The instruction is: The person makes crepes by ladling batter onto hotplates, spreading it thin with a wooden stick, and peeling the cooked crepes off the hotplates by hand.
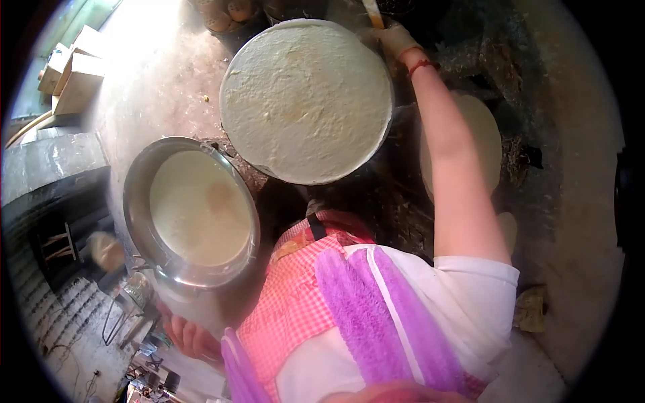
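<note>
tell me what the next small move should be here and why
Probably ease the narrow, pale, flat stick in over the rim of the large, round, white-coated surface: the right hand grips the stick close to that rim, while the left hand is well away, nearer the shiny, round metal bowl of creamy liquid.

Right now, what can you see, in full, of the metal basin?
The metal basin is round, shiny and wide-rimmed. Open side up, it holds pale, creamy liquid with a faint brownish patch. Left of centre in view, it sits beside the large pale disc, contact unclear. Neither the left hand nor the right hand touches it.
</note>
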